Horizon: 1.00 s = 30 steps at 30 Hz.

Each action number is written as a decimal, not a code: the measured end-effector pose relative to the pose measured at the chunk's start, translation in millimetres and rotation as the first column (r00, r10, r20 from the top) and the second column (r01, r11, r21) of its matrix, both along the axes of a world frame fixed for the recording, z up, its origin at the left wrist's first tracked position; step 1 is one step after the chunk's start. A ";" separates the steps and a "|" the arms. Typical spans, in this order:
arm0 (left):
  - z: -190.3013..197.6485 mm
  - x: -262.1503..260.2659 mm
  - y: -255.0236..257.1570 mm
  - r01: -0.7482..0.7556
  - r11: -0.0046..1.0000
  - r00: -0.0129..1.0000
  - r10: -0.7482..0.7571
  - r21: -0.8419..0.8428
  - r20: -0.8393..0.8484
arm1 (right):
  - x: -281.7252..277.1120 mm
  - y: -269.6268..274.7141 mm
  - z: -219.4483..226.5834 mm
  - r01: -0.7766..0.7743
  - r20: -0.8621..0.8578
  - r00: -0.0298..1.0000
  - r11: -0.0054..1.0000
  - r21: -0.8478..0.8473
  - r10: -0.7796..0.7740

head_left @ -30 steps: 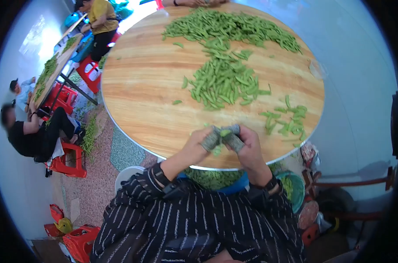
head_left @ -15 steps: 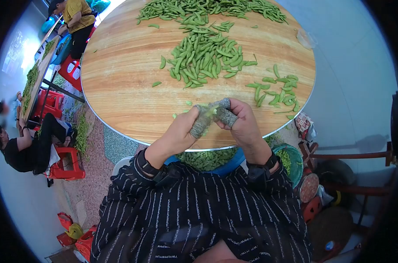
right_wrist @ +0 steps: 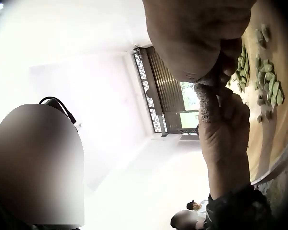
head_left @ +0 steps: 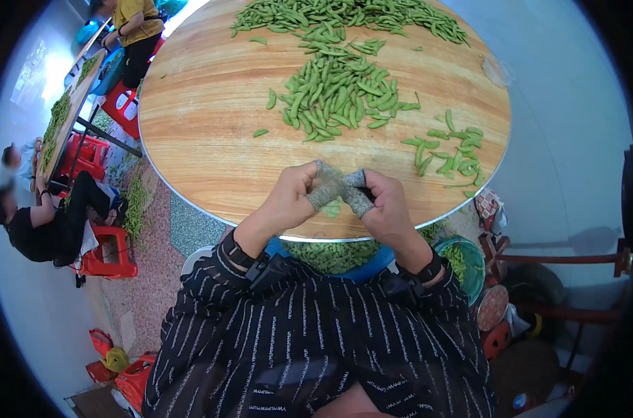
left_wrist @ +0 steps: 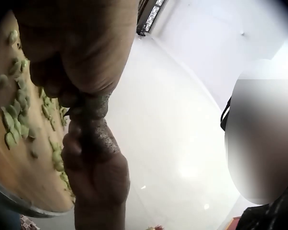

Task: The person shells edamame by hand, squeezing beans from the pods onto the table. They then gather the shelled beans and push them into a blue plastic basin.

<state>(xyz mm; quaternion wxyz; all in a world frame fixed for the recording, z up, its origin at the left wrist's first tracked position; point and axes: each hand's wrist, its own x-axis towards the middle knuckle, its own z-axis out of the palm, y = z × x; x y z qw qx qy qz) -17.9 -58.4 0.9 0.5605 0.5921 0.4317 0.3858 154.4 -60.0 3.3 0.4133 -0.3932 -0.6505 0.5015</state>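
Observation:
Over the near edge of the round wooden table (head_left: pixel 205 132), my left hand (head_left: pixel 295 195) and right hand (head_left: pixel 383 202) meet at the fingertips. Grey textured wraps cover the thumbs and index fingers. Between them both hands pinch a green soybean pod (head_left: pixel 339 178), blurred and mostly hidden by the wraps. Loose light-green beans (head_left: pixel 332 207) lie on the wood just below. Beyond the hands is a heap of green pods (head_left: pixel 337 97), with a smaller scatter of pods (head_left: pixel 456 153) to the right. Both wrist views show the curled hands tip to tip, the pod hidden.
A larger pod pile (head_left: pixel 358 15) covers the table's far side. Below the near edge sits a blue basin (head_left: pixel 275 247) full of green beans, with a green bucket (head_left: pixel 478 268) to its right and a white bucket (head_left: pixel 194 259) left. Other people work at a long table on the left.
The head view has shifted, so the table sits higher than a second ago. Pale green showed plainly between my fingertips earlier; now the tips are blurred and the left fingers have turned slightly.

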 end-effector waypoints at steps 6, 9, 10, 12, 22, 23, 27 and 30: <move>-4.0 2.2 3.9 0.007 0.989 0.981 0.022 0.146 -0.195 | -4.9 -1.9 -1.8 0.089 0.291 0.938 0.943 0.320 -0.187; 9.5 2.9 7.2 0.029 0.982 0.999 -0.024 -0.186 0.028 | -6.1 -3.4 -1.2 0.054 0.318 0.924 0.894 0.445 -0.214; 13.0 2.9 8.2 0.068 0.922 0.990 -0.015 -0.381 0.138 | -6.3 -2.8 -3.1 0.020 0.336 0.918 0.871 0.491 -0.211; 9.9 3.3 10.3 0.068 0.919 0.989 -0.011 -0.388 0.148 | -6.8 -1.4 -5.8 -0.016 0.354 0.912 0.846 0.533 -0.206; -9.6 1.0 4.6 -0.036 0.998 0.999 0.036 -0.047 0.004 | 5.7 12.5 -5.5 0.091 -0.218 0.965 0.966 -0.242 -0.145; -8.7 0.6 4.0 -0.034 0.998 0.999 0.034 -0.048 0.003 | 8.5 13.2 -4.0 0.057 -0.244 0.957 0.930 -0.362 -0.153; -3.8 6.4 -1.1 0.052 0.995 0.991 -0.041 0.090 -0.125 | 8.6 13.2 -10.4 -0.005 -0.381 0.909 0.911 -0.412 -0.167; -8.3 11.3 0.4 0.204 0.956 0.945 -0.136 0.212 -0.297 | 7.5 11.8 -8.5 -0.034 -0.404 0.902 0.909 -0.415 -0.151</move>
